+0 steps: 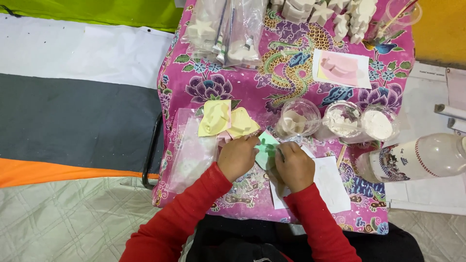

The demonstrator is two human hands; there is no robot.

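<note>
My left hand and my right hand both grip a small light-green mould between them, over a white sheet of paper on the table. Both arms wear red sleeves. Two yellow moulds lie just beyond my left hand. The part of the green mould under my fingers is hidden.
A pink flowered cloth covers the small table. Three clear cups of white powder or paste stand beyond my right hand, and a plastic bottle lies at right. A pink mould on paper, white plaster figures and bagged figures sit farther back.
</note>
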